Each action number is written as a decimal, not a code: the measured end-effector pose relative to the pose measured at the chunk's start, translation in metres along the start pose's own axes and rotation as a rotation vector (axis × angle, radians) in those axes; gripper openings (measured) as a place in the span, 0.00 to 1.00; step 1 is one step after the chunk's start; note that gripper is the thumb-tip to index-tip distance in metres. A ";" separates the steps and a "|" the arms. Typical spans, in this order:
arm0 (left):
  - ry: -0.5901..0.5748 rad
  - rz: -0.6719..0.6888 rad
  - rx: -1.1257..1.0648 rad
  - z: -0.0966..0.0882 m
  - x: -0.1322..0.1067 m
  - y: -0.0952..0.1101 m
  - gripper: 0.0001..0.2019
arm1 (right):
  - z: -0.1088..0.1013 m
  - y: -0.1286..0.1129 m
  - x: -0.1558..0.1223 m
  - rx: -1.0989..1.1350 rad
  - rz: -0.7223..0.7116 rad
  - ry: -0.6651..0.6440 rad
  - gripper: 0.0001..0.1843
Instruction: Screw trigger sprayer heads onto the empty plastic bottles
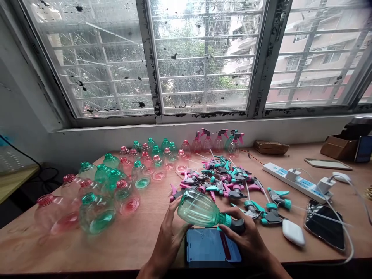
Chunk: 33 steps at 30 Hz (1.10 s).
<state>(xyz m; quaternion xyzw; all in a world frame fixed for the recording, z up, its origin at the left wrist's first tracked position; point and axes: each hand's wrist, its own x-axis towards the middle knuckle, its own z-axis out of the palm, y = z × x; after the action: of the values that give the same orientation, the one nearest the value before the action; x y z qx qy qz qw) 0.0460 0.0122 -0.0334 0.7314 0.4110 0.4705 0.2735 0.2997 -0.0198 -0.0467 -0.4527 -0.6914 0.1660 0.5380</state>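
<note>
A clear green spray bottle [197,209] lies on its side in the air between my hands, base to the left. My left hand [171,228] is wrapped round its base end. At the neck, my right hand [244,228] closes on the teal collar and dark spray head [236,224], which sits on the bottle's mouth; how tightly it is screwed I cannot tell. Below the bottle a lit phone [203,248] lies on the table. Just behind is a heap of loose pink, teal and grey spray heads [221,178] with thin tubes.
Open green and pink bottles [99,213] stand in groups on the left. Several bottles with spray heads [207,143] stand by the wall. To the right are a power strip [299,182] with cables, a dark phone [325,224] and a white case [293,232]. The wooden table [139,248] ends in front.
</note>
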 end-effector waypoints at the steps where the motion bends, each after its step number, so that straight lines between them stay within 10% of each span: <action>1: -0.005 -0.015 -0.007 0.000 0.000 0.000 0.31 | 0.000 -0.001 0.000 -0.016 -0.016 0.012 0.10; 33: -0.068 -0.066 -0.073 -0.003 -0.001 0.001 0.33 | 0.002 0.003 0.000 -0.055 -0.116 0.039 0.11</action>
<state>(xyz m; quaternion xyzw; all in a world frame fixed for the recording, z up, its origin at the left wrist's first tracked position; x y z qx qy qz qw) 0.0433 0.0110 -0.0321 0.7225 0.4082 0.4506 0.3291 0.2996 -0.0176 -0.0493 -0.4296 -0.7102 0.1067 0.5474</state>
